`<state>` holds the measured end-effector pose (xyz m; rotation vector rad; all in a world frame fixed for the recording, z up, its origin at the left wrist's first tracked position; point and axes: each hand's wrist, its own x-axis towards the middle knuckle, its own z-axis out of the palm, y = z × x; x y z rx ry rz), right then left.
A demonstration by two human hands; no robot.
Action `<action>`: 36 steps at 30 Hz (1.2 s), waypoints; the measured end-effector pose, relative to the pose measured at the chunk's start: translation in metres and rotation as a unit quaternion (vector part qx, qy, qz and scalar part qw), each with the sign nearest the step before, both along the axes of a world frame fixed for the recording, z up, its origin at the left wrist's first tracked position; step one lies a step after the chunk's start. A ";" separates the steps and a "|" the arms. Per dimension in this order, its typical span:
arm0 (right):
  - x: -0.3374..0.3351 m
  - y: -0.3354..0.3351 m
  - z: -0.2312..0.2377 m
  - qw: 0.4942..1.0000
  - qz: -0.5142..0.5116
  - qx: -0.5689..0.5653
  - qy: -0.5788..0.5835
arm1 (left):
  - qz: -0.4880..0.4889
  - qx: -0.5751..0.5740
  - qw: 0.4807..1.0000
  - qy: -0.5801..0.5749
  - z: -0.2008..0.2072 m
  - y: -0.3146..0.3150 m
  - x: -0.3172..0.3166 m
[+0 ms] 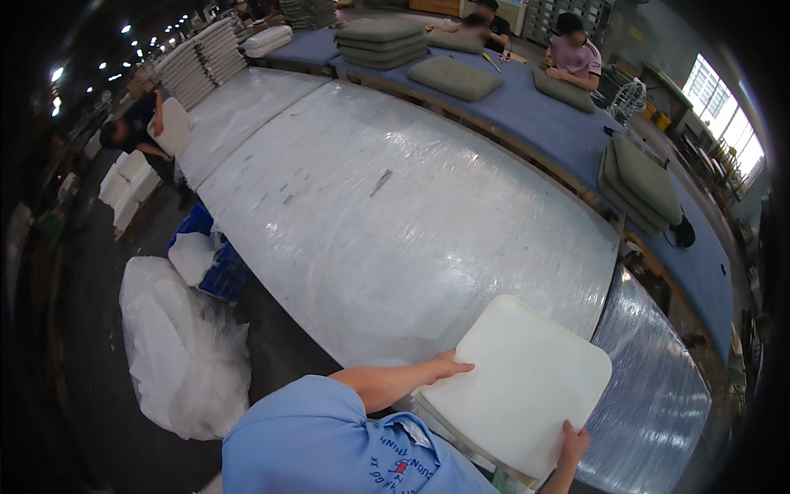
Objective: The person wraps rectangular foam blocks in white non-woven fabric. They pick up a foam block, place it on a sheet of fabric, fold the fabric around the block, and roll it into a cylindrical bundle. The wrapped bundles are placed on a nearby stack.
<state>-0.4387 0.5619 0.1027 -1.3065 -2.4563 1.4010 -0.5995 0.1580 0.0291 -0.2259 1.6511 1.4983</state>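
A white, rounded-square foam cushion pad (531, 375) lies flat in front of my body at the near right, over the table's near edge. My left hand (451, 367) grips its left edge, thumb on top and fingers underneath out of sight. At the opposite edge, my right hand (573, 445) is closed on the pad's side. Beneath its near edge more pale layers show, but I cannot tell whether they are further pads. Beyond it stretches the long table (346, 206) wrapped in shiny clear plastic film.
On the blue worktable (535, 103) behind sit stacks of grey-green cushions (378, 41), with two people seated there. To the left stand a bulging white plastic bag (185, 346) and a blue crate (224, 276). Another person bends by stacked white pads (197, 62) at the far left.
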 end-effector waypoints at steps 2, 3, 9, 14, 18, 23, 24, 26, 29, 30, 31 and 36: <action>0.009 -0.021 0.018 0.997 -0.028 0.058 0.031 | -0.007 0.008 0.999 -0.034 0.019 -0.014 -0.011; 0.014 -0.032 0.027 0.994 -0.039 0.088 0.044 | -0.009 0.012 0.999 -0.053 0.030 -0.021 -0.012; -0.023 -0.133 0.115 0.991 0.011 -0.037 0.125 | 0.134 0.135 0.981 -0.025 -0.006 -0.119 -0.001; -0.085 -0.235 0.108 0.979 0.047 -0.117 0.159 | 0.210 0.143 0.967 0.015 0.010 -0.236 -0.026; -0.131 -0.325 0.006 0.974 0.010 -0.185 0.132 | 0.333 0.028 0.942 0.042 -0.007 -0.332 -0.056; -0.155 -0.395 -0.085 0.947 -0.035 -0.240 0.212 | 0.277 0.009 0.949 0.148 0.008 -0.408 -0.106; -0.159 -0.414 -0.091 0.950 -0.011 -0.255 0.179 | 0.251 0.023 0.955 0.154 0.015 -0.425 -0.100; -0.164 -0.433 -0.099 0.989 0.015 -0.078 0.128 | 0.180 -0.096 0.948 0.246 0.027 -0.433 -0.101; -0.142 -0.423 -0.090 0.993 0.048 -0.054 0.089 | 0.095 -0.209 0.938 0.260 0.041 -0.419 -0.098; -0.124 -0.414 -0.088 0.993 0.052 -0.069 0.075 | 0.051 -0.164 0.959 0.224 0.052 -0.409 -0.103; -0.105 -0.404 -0.087 0.993 0.058 -0.081 0.060 | 0.007 -0.117 0.976 0.183 0.072 -0.380 -0.109; 0.048 -0.380 -0.114 0.996 -0.083 0.013 0.020 | -0.088 0.205 0.806 0.549 0.252 -0.220 -0.113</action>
